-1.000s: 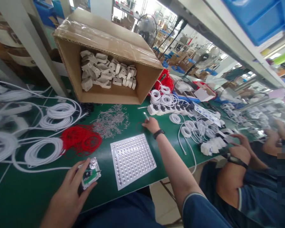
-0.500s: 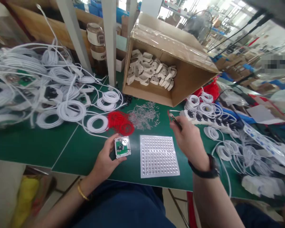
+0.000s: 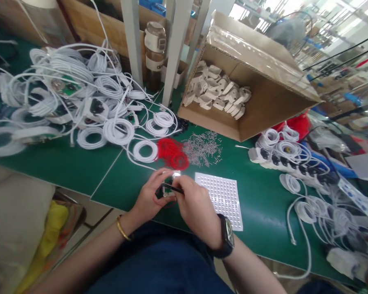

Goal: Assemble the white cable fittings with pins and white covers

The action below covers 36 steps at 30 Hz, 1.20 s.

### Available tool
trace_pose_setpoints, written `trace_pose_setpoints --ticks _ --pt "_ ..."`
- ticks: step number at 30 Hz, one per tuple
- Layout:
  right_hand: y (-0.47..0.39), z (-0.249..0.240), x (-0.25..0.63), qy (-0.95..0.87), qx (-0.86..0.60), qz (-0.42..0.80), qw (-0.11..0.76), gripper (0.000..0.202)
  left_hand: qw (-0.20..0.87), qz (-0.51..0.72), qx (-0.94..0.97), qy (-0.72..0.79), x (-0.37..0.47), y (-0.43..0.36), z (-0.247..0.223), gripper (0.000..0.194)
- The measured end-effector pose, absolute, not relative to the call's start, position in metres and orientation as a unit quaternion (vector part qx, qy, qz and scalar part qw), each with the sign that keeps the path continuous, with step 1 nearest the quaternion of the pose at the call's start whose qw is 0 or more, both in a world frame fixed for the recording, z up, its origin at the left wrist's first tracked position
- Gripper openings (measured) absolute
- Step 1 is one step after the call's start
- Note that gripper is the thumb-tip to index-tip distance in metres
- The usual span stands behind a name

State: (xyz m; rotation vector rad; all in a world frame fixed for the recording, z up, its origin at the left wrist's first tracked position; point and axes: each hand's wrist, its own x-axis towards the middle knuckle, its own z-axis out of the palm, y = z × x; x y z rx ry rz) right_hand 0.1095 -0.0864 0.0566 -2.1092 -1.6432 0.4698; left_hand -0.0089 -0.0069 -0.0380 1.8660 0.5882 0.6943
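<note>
My left hand (image 3: 153, 194) holds a small white square housing (image 3: 169, 194) with a green circuit board in it, fingers along its left side. Over the board my right hand (image 3: 199, 204) grips dark tweezers (image 3: 172, 188), their tip pointing left into the housing. The right fingers hide much of the housing. A thin red loop shows under the left fingers; its hold is unclear. Just beyond the hands lies a heap of red rings (image 3: 173, 153), beside a scatter of small screws (image 3: 202, 148). A white sheet with rows of shiny round dots (image 3: 225, 200) lies right of the hands.
A tilted cardboard box (image 3: 263, 104) containing white plastic shells (image 3: 216, 87) stands at the back. Coiled white cables (image 3: 118, 130) crowd the left; more cables (image 3: 308, 210) and a row of white parts with black fittings (image 3: 282, 163) lie right. A bottle (image 3: 155, 45) stands by metal posts.
My right hand has come left and nearer with the tweezers, from beside the box to over the housing. The left hand still holds the housing. The view has shifted left.
</note>
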Motion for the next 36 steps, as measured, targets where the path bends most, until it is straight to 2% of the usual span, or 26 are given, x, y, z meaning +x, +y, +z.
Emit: trace_pose_setpoints --ticks 7,21,27,30,32,36 --pt "-0.083 0.056 0.126 -0.552 -0.769 0.198 0.255 0.005 0.510 0.298 0.773 0.233 -0.013 -0.004 -0.038 0.055" --pt "-0.051 0.039 0.176 -0.666 -0.643 0.273 0.263 0.015 0.576 0.267 0.744 0.207 -0.015 -0.006 -0.040 0.055" --pt "-0.044 0.050 0.177 -0.678 -0.626 0.301 0.239 0.013 0.673 0.305 0.628 0.246 -0.011 -0.016 -0.041 0.084" --pt "-0.044 0.054 0.178 -0.676 -0.624 0.312 0.240 0.004 0.677 0.314 0.618 0.247 -0.010 -0.018 -0.041 0.075" --pt "-0.043 0.054 0.177 -0.676 -0.626 0.304 0.242 0.007 0.674 0.313 0.620 0.252 -0.010 -0.018 -0.042 0.071" --pt "-0.041 0.054 0.175 -0.704 -0.644 0.248 0.166 0.012 0.655 0.314 0.635 0.263 -0.010 -0.020 -0.043 0.069"
